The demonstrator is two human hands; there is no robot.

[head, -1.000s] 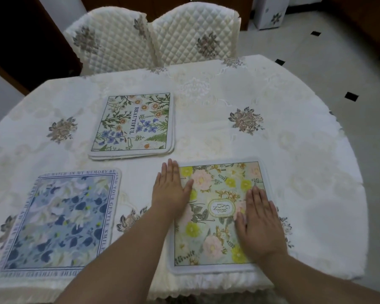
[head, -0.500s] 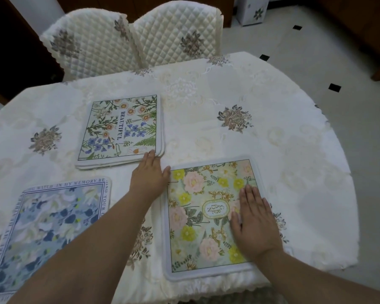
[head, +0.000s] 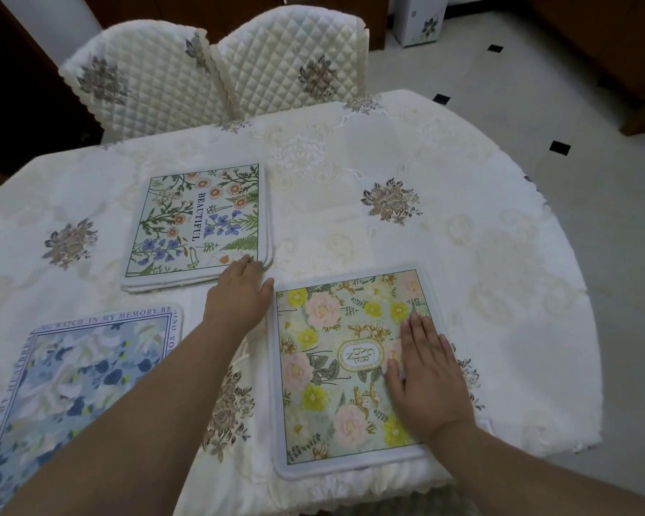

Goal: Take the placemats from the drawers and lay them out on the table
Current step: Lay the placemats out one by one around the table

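Note:
A yellow and pink floral placemat marked GARDEN lies near the table's front edge, and my right hand presses flat on its right half. A small stack of placemats with a BEAUTIFUL flower print sits further back. My left hand reaches to the stack's near right corner, fingertips touching it. A blue floral placemat lies at the front left, partly under my left forearm.
The table wears a cream embroidered cloth. Two quilted chairs stand at its far side. Tiled floor with black insets lies to the right, dark wooden furniture behind.
My left hand lifted off the GARDEN placemat and moved up and left to the corner of the BEAUTIFUL stack. My right hand stayed flat on the GARDEN placemat.

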